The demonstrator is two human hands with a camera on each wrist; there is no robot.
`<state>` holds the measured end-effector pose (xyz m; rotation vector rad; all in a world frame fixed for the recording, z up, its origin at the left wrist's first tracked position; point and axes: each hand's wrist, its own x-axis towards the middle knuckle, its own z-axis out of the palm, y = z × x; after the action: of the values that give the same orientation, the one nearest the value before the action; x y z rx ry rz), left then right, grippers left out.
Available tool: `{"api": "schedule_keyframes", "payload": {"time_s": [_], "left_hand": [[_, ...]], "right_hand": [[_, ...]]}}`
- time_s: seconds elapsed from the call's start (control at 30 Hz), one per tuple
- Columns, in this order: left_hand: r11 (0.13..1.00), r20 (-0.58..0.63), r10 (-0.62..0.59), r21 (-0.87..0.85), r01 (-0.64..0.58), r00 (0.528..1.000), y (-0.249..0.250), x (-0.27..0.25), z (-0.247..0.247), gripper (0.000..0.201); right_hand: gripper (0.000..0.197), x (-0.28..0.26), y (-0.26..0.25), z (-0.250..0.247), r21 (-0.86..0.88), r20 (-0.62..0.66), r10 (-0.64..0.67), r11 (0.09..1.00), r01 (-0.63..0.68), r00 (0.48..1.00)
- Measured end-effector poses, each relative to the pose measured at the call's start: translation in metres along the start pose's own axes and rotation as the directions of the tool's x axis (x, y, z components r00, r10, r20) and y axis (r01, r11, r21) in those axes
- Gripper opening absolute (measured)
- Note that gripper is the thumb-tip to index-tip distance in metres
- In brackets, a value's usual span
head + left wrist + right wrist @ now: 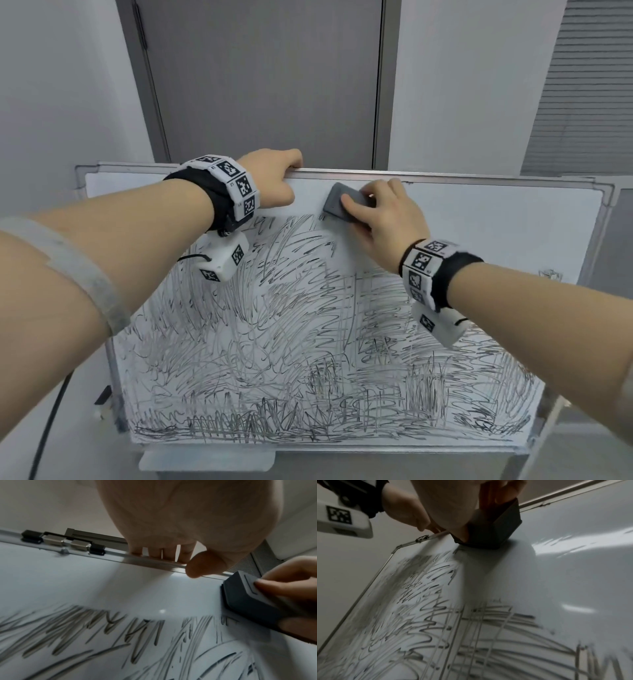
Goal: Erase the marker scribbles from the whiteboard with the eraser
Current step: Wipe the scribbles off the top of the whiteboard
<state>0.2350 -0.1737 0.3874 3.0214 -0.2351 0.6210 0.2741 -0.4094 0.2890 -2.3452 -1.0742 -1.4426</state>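
The right hand [383,219] grips one dark grey rectangular block eraser [344,202], thumb along its lower side and fingers curled over its back and top, and holds its felt face flat against the white, aluminium-framed whiteboard [496,219]. The eraser sits in the upper middle of the board, just below the top rail, with its long side tilted down to the left. In the left wrist view the same eraser [248,601] shows at the right edge, its pad touching the board surface.

The left hand [270,181] is just beside it to the left, apart from the eraser; its four fingers [154,550] hook over the top rail and the thumb [204,566] presses the front of the rail, so it is clamped on the board's edge.

One mass of black marker scribbles [291,342] covers the lower and left part of the board, starting directly below the eraser and both wrists. The strip along the top and the upper right area are wiped white.

Each wrist carries one black band with white coded tags [236,186] and one white camera box [222,260].

Behind the board stands one grey door [267,78] between white walls.
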Motion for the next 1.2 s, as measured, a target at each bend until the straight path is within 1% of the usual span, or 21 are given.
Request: {"api": "schedule_keyframes", "payload": {"time_s": [0.03,0.1,0.17,0.2,0.23,0.3,0.37,0.43,0.5,0.57,0.63,0.7,0.77,0.83,0.93,0.97,1.03,1.07,1.13,1.2], "left_hand": [[1.0,-0.004,-0.002,-0.003,0.002,1.0,0.0,0.0,0.0,0.045],[1.0,-0.007,-0.007,-0.003,0.007,1.0,-0.002,-0.001,-0.001,0.044],[1.0,-0.002,-0.013,-0.011,0.013,1.0,-0.004,-0.003,-0.002,0.045],[1.0,0.005,-0.016,-0.015,0.016,1.0,-0.004,-0.004,-0.003,0.046],[1.0,0.014,-0.018,-0.018,0.018,1.0,-0.005,-0.005,-0.003,0.046],[0.999,0.027,-0.018,-0.029,0.019,0.999,-0.005,-0.007,-0.004,0.047],[0.999,0.043,-0.009,-0.043,0.011,0.999,-0.004,-0.009,-0.006,0.052],[0.999,0.069,0.007,-0.053,-0.003,0.998,-0.004,-0.013,-0.01,0.063],[0.999,0.082,0.02,-0.038,-0.017,0.996,-0.007,-0.017,-0.013,0.073],[1.0,0.059,-0.013,0.01,0.013,0.998,-0.018,-0.022,-0.014,0.069],[0.994,0.01,-0.059,0.089,0.057,0.998,-0.03,-0.027,-0.012,0.053],[0.987,-0.029,-0.046,0.153,0.05,0.999,-0.036,-0.031,-0.009,0.045],[0.986,-0.032,-0.027,0.166,0.032,0.999,-0.033,-0.031,-0.007,0.044],[0.988,-0.006,-0.03,0.15,0.031,1.0,-0.031,-0.029,-0.008,0.044],[0.989,0.008,-0.025,0.149,0.023,1.0,-0.034,-0.03,-0.011,0.049],[0.987,0.027,-0.029,0.158,0.024,0.999,-0.034,-0.029,-0.014,0.053],[0.984,0.078,-0.045,0.178,0.031,0.996,-0.037,-0.029,-0.022,0.066],[0.984,0.082,-0.056,0.173,0.041,0.995,-0.04,-0.029,-0.026,0.069],[0.983,0.052,-0.108,0.157,0.099,0.993,-0.049,-0.029,-0.032,0.064],[0.975,0.051,-0.155,0.17,0.144,0.987,-0.059,-0.031,-0.031,0.054]], "right_hand": [[0.032,0.0,-0.002,0.002,0.0,0.002,-0.014,1.0,0.014,1.0],[0.031,-0.012,-0.01,0.01,0.019,0.054,-0.107,0.994,0.106,0.993],[0.032,-0.032,-0.019,0.022,0.042,0.148,-0.228,0.974,0.224,0.962],[0.034,-0.042,-0.024,0.027,0.054,0.194,-0.268,0.964,0.262,0.944],[0.036,-0.048,-0.027,0.03,0.064,0.228,-0.287,0.958,0.28,0.93],[0.036,-0.046,-0.029,0.027,0.056,0.231,-0.301,0.954,0.296,0.925],[0.033,-0.031,-0.026,0.017,0.021,0.178,-0.254,0.967,0.254,0.951],[0.032,-0.008,-0.021,0.005,-0.006,0.089,-0.152,0.988,0.153,0.984],[0.034,0.012,-0.02,-0.001,-0.034,0.042,-0.089,0.995,0.09,0.995],[0.036,0.019,-0.025,0.0,-0.052,0.031,-0.067,0.996,0.069,0.997],[0.034,0.013,-0.034,0.006,-0.036,0.037,-0.071,0.997,0.073,0.997],[0.032,-0.003,-0.05,0.017,0.006,0.086,-0.138,0.99,0.138,0.987],[0.032,-0.022,-0.067,0.03,0.045,0.165,-0.214,0.977,0.209,0.963],[0.032,-0.033,-0.077,0.037,0.07,0.207,-0.241,0.97,0.231,0.948],[0.032,-0.017,-0.07,0.033,0.043,0.218,-0.301,0.953,0.299,0.928],[0.032,-0.005,-0.065,0.029,0.014,0.2,-0.288,0.957,0.291,0.937],[0.033,0.022,-0.056,0.019,-0.015,0.119,-0.188,0.981,0.191,0.975],[0.037,0.033,-0.055,0.015,-0.016,0.081,-0.144,0.989,0.146,0.986],[0.041,0.041,-0.057,0.015,-0.017,0.058,-0.113,0.993,0.114,0.992],[0.038,0.033,-0.061,0.021,-0.004,0.068,-0.117,0.993,0.118,0.991]]}}
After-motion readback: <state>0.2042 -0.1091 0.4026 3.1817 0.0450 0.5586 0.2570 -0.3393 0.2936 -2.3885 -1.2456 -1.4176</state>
